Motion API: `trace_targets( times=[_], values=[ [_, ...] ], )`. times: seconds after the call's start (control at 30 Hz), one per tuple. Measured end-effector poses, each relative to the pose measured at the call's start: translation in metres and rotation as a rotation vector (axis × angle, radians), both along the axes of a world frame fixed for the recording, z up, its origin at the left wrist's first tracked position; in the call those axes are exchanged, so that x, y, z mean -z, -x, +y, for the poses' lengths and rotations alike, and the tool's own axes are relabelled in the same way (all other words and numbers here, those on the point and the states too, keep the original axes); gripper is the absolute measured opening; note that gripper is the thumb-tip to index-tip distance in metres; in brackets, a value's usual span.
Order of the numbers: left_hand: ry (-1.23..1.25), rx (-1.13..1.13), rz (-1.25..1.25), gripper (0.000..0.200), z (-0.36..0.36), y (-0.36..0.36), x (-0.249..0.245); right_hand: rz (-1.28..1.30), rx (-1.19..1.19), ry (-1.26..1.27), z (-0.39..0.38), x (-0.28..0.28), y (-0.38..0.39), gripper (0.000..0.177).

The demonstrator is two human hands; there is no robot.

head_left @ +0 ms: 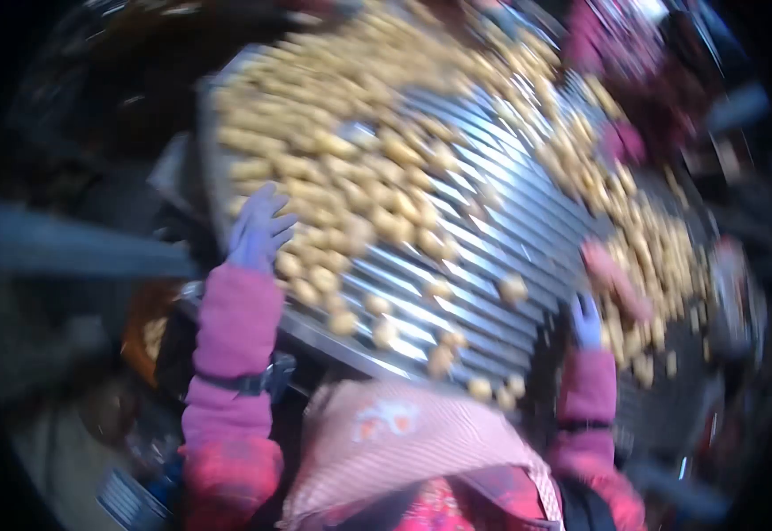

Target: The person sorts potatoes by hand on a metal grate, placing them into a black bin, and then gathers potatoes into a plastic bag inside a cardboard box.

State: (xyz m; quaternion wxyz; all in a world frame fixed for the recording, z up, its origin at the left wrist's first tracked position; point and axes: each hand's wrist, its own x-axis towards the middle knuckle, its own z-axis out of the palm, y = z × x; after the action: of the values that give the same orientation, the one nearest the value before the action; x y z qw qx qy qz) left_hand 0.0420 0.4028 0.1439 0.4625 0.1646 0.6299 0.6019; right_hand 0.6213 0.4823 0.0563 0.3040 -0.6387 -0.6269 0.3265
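Two gloved hands are showing in the head view, and we are finding both beside a ribbed metal table [528, 212]. We are seeing the potatoes [342, 142] lying thickly across the table's left and far parts, while loose ones [384, 333] are sitting along its near edge. Another stretch of potatoes [660, 257] is running down the table's right side.

At the table's left edge, we are seeing the left hand [260, 228] standing open with spread fingers, gripping nothing that we are noticing; whether it is touching the nearest potatoes, we are unable to tell. By the table's right edge, the right hand [586, 320] is blurring, so we are unable to tell how far it is opening or whether it is holding anything. Just beside it, a pinkish shape [616, 281] is staying unclear to us.

Beyond the table's far right corner, another person [616, 40] is wearing pink. Against the table's near side, we are seeing a pink apron [421, 438].
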Motion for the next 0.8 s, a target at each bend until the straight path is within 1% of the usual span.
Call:
trace_targets(
  times=[0.03,0.07,0.1,0.13,0.17,0.2,0.23,0.27,0.3,0.33,0.37,0.4,0.47,0.5,0.53,0.57,0.6,0.63,0.67,0.7,0.73,0.8],
  values=[
    [-0.04,0.12,-0.07,0.045,-0.011,-0.033,0.001,-0.018,0.079,0.164,-0.019,-0.035,0.016,0.033],
    [0.142,0.52,0.011,0.042,-0.006,-0.049,0.021,-0.139,0.066,0.146,-0.036,-0.026,-0.006,0.037],
    [0.298,0.884,0.128,0.039,-0.004,-0.056,0.04,-0.257,0.057,0.064,-0.051,-0.009,-0.032,0.043],
    [0.013,0.746,-0.006,0.033,-0.045,-0.077,0.091,-0.263,0.084,0.08,-0.067,-0.007,-0.047,0.043],
    [-0.122,0.562,-0.041,0.028,-0.065,-0.117,0.049,-0.373,0.101,0.05,-0.085,-0.01,-0.052,0.046],
    [-0.118,0.572,-0.035,0.028,-0.066,-0.126,0.041,-0.478,0.114,0.013,-0.093,-0.008,-0.054,0.049],
    [-0.156,0.746,0.302,0.027,-0.068,-0.133,0.037,-0.619,0.049,0.069,-0.098,-0.026,-0.043,0.055],
    [-0.198,0.912,0.642,0.026,-0.069,-0.138,0.034,-0.617,0.063,0.079,-0.102,-0.043,-0.027,0.055],
    [-0.198,0.922,0.639,0.026,-0.068,-0.144,0.031,-0.645,0.135,0.183,-0.101,-0.058,-0.006,0.056],
    [-0.223,1.018,0.719,0.03,-0.063,-0.147,0.03,-0.672,0.199,0.283,-0.098,-0.062,0.009,0.057],
    [-0.243,1.106,0.802,0.033,-0.06,-0.149,0.029,-0.65,0.175,0.284,-0.093,-0.055,0.018,0.06],
    [-0.299,1.068,0.952,0.037,-0.058,-0.154,0.029,-0.584,0.124,0.247,-0.09,-0.019,0.01,0.063],
    [-0.388,0.977,1.175,0.039,-0.057,-0.155,0.044,-0.568,0.023,0.136,-0.077,-0.013,0.064,0.058],
    [-0.186,0.989,1.062,0.039,-0.057,-0.156,0.038,-0.172,-0.015,0.304,-0.07,-0.025,0.091,0.056],
    [-0.18,0.977,1.071,0.039,-0.058,-0.153,0.041,0.221,-0.05,0.463,-0.064,-0.047,0.116,0.053],
    [-0.149,0.926,1.072,0.039,-0.06,-0.151,0.048,0.335,-0.013,0.403,-0.066,-0.068,0.136,0.039],
    [-0.118,0.878,1.07,0.039,-0.062,-0.148,0.052,0.336,-0.023,0.403,-0.067,-0.066,0.126,0.039],
    [-0.026,0.868,0.994,0.039,-0.062,-0.147,0.045,0.339,-0.08,0.46,-0.065,-0.062,0.101,0.031],
    [-0.026,0.859,0.991,0.039,-0.061,-0.147,0.044,0.336,-0.134,0.516,-0.063,-0.058,0.074,0.026],
    [0.02,0.867,0.976,0.04,-0.061,-0.147,0.043,0.077,-0.092,0.593,-0.069,-0.056,0.041,0.026],
    [0.064,0.871,0.958,0.04,-0.06,-0.148,0.044,-0.189,-0.049,0.659,-0.079,-0.058,0.019,0.029],
    [0.068,0.843,0.957,0.041,-0.062,-0.15,0.046,-0.27,-0.062,0.891,-0.107,-0.077,0.024,0.033]
  ],
)
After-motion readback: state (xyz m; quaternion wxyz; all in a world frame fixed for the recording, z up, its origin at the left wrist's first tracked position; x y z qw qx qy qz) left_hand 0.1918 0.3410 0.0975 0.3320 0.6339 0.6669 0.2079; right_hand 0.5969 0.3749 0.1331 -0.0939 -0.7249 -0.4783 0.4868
